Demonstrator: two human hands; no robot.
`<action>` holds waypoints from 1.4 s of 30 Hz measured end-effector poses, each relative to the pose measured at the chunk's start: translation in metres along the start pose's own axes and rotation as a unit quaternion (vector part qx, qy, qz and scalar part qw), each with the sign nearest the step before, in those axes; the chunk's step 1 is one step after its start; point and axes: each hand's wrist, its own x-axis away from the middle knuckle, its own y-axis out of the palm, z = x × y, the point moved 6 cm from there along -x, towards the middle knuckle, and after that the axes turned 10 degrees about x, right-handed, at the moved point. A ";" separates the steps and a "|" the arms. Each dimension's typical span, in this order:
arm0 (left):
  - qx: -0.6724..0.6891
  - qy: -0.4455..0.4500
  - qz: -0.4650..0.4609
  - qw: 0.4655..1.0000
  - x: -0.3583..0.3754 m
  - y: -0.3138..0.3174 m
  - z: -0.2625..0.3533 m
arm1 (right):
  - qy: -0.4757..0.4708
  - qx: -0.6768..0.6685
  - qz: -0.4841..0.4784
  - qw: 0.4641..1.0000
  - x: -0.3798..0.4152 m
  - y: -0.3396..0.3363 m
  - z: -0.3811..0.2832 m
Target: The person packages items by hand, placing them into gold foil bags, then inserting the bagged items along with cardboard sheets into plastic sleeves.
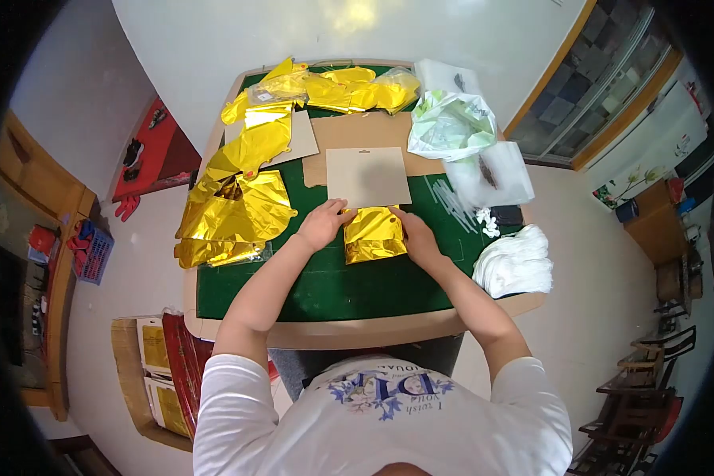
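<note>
A folded gold foil sheet (374,236) lies on the green tabletop (317,289), just in front of a beige card (367,176) with a small slot near its far edge. My left hand (323,224) rests at the foil's upper left corner, its fingertips near the card's lower edge. At the foil's right side my right hand (419,236) touches the edge, thumb and fingers close to it. Both hands are on the foil; whether either one pinches it is too small to tell.
More gold foil (242,202) is heaped at the left and along the far edge. A brown cardboard sheet (317,131) lies under the card. At right are a plastic bag (452,127), clear packets (500,178) and a white bundle (516,266). A box (127,357) stands on the floor.
</note>
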 end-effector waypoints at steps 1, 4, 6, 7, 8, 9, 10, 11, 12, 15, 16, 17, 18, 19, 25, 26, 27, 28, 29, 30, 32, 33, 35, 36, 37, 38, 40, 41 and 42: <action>0.007 -0.014 -0.021 1.000 0.000 0.001 -0.001 | -0.041 0.174 0.044 0.983 -0.004 -0.002 -0.004; 0.007 -0.027 -0.039 0.999 -0.001 0.002 -0.003 | -0.113 0.228 0.075 0.964 -0.019 -0.004 -0.007; 0.001 -0.024 -0.039 0.999 0.000 0.005 -0.003 | -0.202 0.243 0.157 0.936 -0.020 -0.004 -0.006; 0.013 -0.026 -0.022 0.999 0.000 0.004 -0.003 | -0.205 0.243 0.120 0.940 -0.025 0.003 0.001; 0.025 -0.029 -0.004 0.999 0.000 0.003 -0.003 | -0.209 0.242 0.083 0.944 -0.028 0.007 0.003; 0.024 -0.030 -0.005 0.999 0.000 0.003 -0.004 | -0.210 0.241 0.083 0.944 -0.030 0.006 0.005; 0.045 -0.043 0.016 0.998 0.000 0.002 -0.005 | -0.203 0.225 0.072 0.950 -0.032 0.007 0.008; 0.066 -0.056 0.037 0.996 0.002 0.001 -0.008 | -0.197 0.209 0.060 0.956 -0.033 0.007 0.010; 0.067 -0.058 0.036 0.995 0.002 0.002 -0.009 | -0.197 0.207 0.058 0.956 -0.034 0.007 0.011; 0.052 -0.004 0.042 0.998 0.002 0.001 -0.005 | -0.190 0.183 0.059 0.963 -0.036 0.008 0.014; 0.060 -0.007 0.035 0.998 0.001 0.001 -0.006 | -0.187 0.178 0.062 0.964 -0.036 0.008 0.015; 0.068 -0.010 0.027 0.997 0.001 0.000 -0.006 | -0.184 0.173 0.066 0.965 -0.037 0.007 0.015; 0.068 -0.010 0.027 0.997 0.000 -0.002 -0.005 | -0.184 0.173 0.066 0.965 -0.037 0.007 0.015; 0.079 -0.017 0.015 0.997 0.000 -0.002 -0.006 | -0.178 0.170 0.061 0.967 -0.038 0.007 0.016; 0.146 -0.070 -0.025 0.986 0.004 -0.007 -0.011 | -0.165 0.149 0.055 0.973 -0.039 0.001 0.014; 0.156 -0.068 -0.028 0.985 0.004 -0.008 -0.010 | -0.166 0.152 0.056 0.973 -0.039 0.002 0.014; 0.155 -0.069 -0.028 0.985 0.004 -0.009 -0.009 | -0.167 0.152 0.055 0.973 -0.040 0.003 0.015; 0.155 -0.076 -0.025 0.985 0.005 -0.010 -0.008 | -0.178 0.146 0.065 0.971 -0.039 0.003 0.014; 0.154 -0.083 -0.022 0.984 0.006 -0.010 -0.008 | -0.188 0.140 0.074 0.969 -0.038 0.003 0.013; 0.155 -0.084 -0.023 0.984 0.006 -0.010 -0.007 | -0.188 0.140 0.074 0.969 -0.038 0.004 0.013; 0.155 -0.094 -0.020 0.983 0.005 -0.010 -0.007 | -0.190 0.154 0.083 0.966 -0.036 0.006 0.014; 0.155 -0.095 -0.021 0.983 0.005 -0.010 -0.006 | -0.189 0.154 0.083 0.966 -0.035 0.008 0.016; 0.154 -0.098 -0.021 0.983 0.005 -0.011 -0.005 | -0.191 0.168 0.102 0.962 -0.033 0.010 0.015; 0.154 -0.098 -0.022 0.983 0.006 -0.010 -0.006 | -0.190 0.168 0.101 0.962 -0.033 0.010 0.015; 0.161 -0.090 -0.020 0.983 0.006 -0.010 -0.006 | -0.190 0.169 0.098 0.962 -0.033 0.010 0.016; 0.167 -0.081 -0.018 0.982 0.005 -0.010 -0.003 | -0.190 0.169 0.095 0.962 -0.032 0.011 0.016; 0.165 -0.084 -0.025 0.982 0.007 -0.011 -0.001 | -0.185 0.165 0.097 0.964 -0.032 0.011 0.016; 0.162 -0.088 -0.029 0.982 0.008 -0.012 -0.001 | -0.184 0.161 0.098 0.965 -0.033 0.011 0.017; 0.162 -0.088 -0.030 0.982 0.009 -0.010 -0.001 | -0.183 0.160 0.098 0.965 -0.033 0.012 0.018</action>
